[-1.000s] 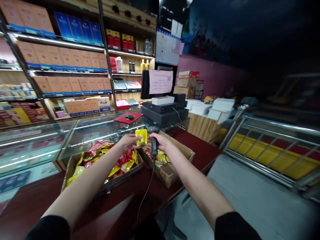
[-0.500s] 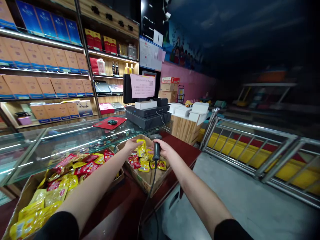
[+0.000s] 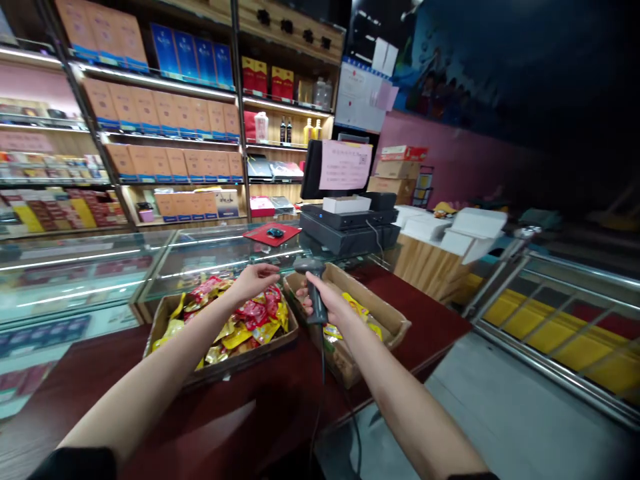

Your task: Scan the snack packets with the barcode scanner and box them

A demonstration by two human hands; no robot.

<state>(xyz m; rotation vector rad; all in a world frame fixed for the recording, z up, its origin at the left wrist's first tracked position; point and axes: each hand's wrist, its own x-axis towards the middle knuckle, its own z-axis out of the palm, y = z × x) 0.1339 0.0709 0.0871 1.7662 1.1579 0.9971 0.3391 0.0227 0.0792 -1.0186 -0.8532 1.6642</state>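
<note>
My right hand [image 3: 325, 300] is wrapped round the grip of a dark grey barcode scanner [image 3: 316, 293], whose head points up and away from me and whose cable hangs down in front. My left hand [image 3: 256, 280] hovers above the cardboard box on the left [image 3: 260, 347], its fingers loosely bent and apart, with nothing seen in them. Red and yellow snack packets [image 3: 233, 333] fill that box. Under my right hand is a second cardboard box [image 3: 395, 327], holding several yellow packets [image 3: 356, 305] partly hidden by my forearm.
Both boxes stand on a dark red tabletop [image 3: 240, 400]. Behind are a glass display counter [image 3: 200, 253], a red folder [image 3: 267, 233] and a monitor [image 3: 313, 170] on a black cash drawer [image 3: 345, 233]. Metal railing [image 3: 575, 327] runs along the right. Shelves of boxes [image 3: 170, 113] line the back.
My left hand has let go of a yellow packet and moved from the right box to above the left one. The view has turned left. The scanner stays in my right hand.
</note>
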